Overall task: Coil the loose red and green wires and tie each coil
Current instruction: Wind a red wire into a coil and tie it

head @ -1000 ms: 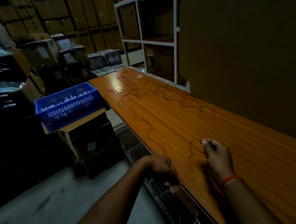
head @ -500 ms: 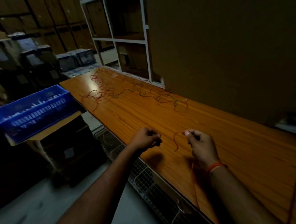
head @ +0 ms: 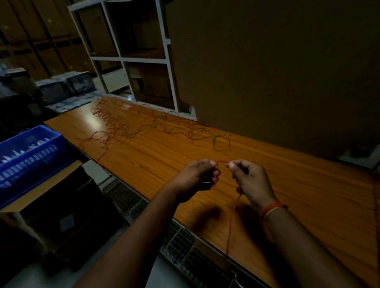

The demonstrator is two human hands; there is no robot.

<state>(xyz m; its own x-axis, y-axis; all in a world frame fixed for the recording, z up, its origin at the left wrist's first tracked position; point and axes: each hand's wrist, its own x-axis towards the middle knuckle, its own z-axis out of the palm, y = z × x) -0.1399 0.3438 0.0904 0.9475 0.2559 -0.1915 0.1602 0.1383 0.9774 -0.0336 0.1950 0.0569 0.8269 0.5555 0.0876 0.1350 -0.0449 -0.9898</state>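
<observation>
A thin red wire (head: 222,162) is arching in a short hump between the two hands, just above the near part of the orange wood-grain worktop (head: 154,159). The left hand (head: 197,176) is curling its fingers around one end, red strands showing inside its grip. The right hand (head: 250,180) is pinching the other end between thumb and forefinger, and from under it the wire is hanging down in a long, slightly wavy line past the worktop's front edge. An orange band (head: 270,209) is sitting on the right wrist. Farther along the worktop, well apart from the hands, the loose red and green wires (head: 153,126) are lying in a sprawling, uncoiled tangle, red mostly at the far left, green strands showing toward the right. A blue crate (head: 24,152) is standing left of the worktop, and a white shelf unit (head: 136,58) is rising behind the far end.
</observation>
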